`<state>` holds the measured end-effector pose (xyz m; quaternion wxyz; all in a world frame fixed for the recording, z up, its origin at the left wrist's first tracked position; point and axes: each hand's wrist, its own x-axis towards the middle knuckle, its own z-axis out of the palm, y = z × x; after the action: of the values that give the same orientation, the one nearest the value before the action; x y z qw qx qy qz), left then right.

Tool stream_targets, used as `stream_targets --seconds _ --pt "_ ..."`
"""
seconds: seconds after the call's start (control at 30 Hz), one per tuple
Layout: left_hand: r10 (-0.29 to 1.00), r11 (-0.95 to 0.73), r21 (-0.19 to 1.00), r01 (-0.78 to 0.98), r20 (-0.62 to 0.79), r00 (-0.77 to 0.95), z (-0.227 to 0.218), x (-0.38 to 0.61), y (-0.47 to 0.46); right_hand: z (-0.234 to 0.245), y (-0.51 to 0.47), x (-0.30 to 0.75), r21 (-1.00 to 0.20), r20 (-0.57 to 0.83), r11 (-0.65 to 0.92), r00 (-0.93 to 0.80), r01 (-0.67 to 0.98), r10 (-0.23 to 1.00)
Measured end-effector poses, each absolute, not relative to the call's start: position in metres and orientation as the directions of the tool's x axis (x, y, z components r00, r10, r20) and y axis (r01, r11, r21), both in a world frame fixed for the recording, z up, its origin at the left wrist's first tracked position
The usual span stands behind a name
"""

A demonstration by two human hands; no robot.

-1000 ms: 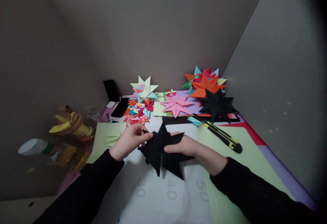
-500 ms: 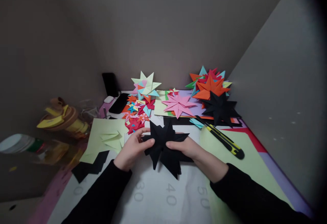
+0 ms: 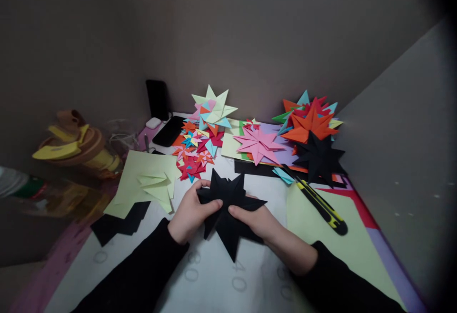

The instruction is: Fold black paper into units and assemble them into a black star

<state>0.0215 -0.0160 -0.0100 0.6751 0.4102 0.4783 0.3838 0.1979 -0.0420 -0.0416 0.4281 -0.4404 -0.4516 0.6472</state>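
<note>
A folded black paper star (image 3: pixel 228 227) is held between both hands above the white numbered table cover (image 3: pixel 210 279). My left hand (image 3: pixel 194 210) grips its left side, the thumb pressed near the centre and the fingers behind. From the right, my right hand (image 3: pixel 255 218) pinches it the same way, thumb close to the other thumb. The star's points spread out around the hands, one pointing down toward me. Fingers at the back are mostly hidden by the paper.
A utility knife (image 3: pixel 323 208) lies on pale green paper (image 3: pixel 357 251) at right. Behind are a pink star (image 3: pixel 259 145), a black star (image 3: pixel 321 158) and small coloured stars (image 3: pixel 193 165). Folded pale green pieces (image 3: pixel 157 187), a phone (image 3: pixel 167 131) and a jar (image 3: pixel 46 194) stand left.
The black star has turned a little in my hands, and a point now hangs straighter down. Both thumbs sit closer together. The whole view has tilted slightly.
</note>
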Motion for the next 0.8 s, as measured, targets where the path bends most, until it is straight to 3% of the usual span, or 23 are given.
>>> stream_targets --seconds 0.2,0.37,0.47,0.63,0.8 --pt "0.916 0.367 0.922 -0.126 -0.334 0.221 -0.012 0.024 -0.019 -0.038 -0.043 0.198 -0.966 -0.121 -0.178 -0.278 -0.187 0.953" --pt "0.923 0.362 0.915 -0.18 -0.325 0.204 -0.011 0.015 -0.011 -0.031 -0.043 0.206 -0.816 -0.085 -0.256 -0.33 -0.518 0.94" --pt "0.927 0.344 0.926 -0.155 -0.308 0.216 -0.008 0.005 -0.005 -0.03 -0.039 0.217 -0.741 -0.057 -0.323 -0.425 -0.589 0.903" --pt "0.922 0.261 0.963 0.066 -0.269 0.279 -0.003 -0.006 -0.002 -0.036 -0.037 0.226 -0.839 -0.106 -0.378 -0.563 -0.392 0.819" --pt "0.912 0.104 0.965 0.24 -0.189 0.365 -0.006 -0.006 -0.006 -0.042 -0.042 0.223 -0.952 -0.115 -0.262 -0.605 -0.16 0.788"
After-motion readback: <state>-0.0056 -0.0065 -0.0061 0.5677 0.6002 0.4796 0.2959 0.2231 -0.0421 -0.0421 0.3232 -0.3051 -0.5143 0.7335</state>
